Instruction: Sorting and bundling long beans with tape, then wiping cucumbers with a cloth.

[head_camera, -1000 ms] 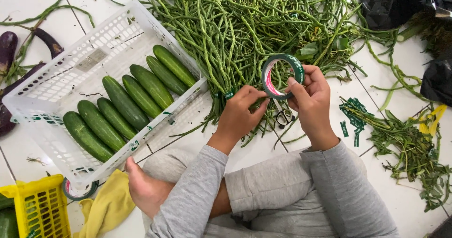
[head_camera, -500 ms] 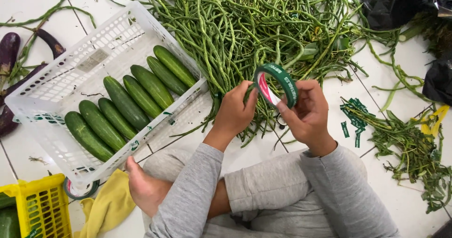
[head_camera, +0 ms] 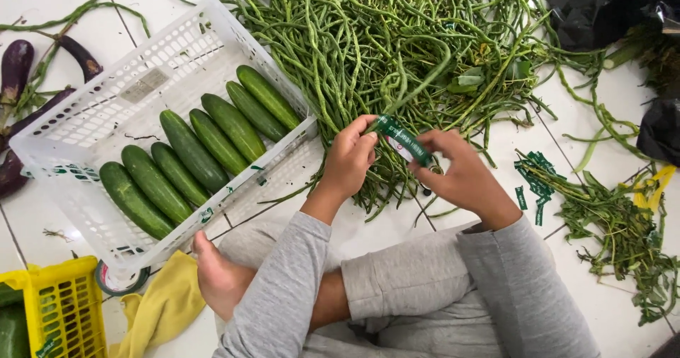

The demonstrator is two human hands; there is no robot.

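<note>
A roll of green tape (head_camera: 402, 139) is held edge-on between my two hands, just in front of a big heap of long green beans (head_camera: 397, 60) on the white tiled floor. My left hand (head_camera: 348, 161) pinches the roll's left end with its fingertips. My right hand (head_camera: 459, 176) grips it from the right and below. Both arms wear grey sleeves, and I sit cross-legged with my bare foot (head_camera: 221, 276) showing.
A white plastic basket (head_camera: 92, 110) with several cucumbers (head_camera: 198, 156) lies at the left. Purple eggplants (head_camera: 18, 67) lie far left. A yellow crate (head_camera: 60, 308) and yellow cloth (head_camera: 159, 312) are at bottom left. Green tape scraps (head_camera: 535, 177), leafy trimmings (head_camera: 623, 230) and black bags (head_camera: 609, 4) are at right.
The tape roll, first held upright with its opening facing me, has been turned edge-on and lowered slightly. Both hands shifted around it.
</note>
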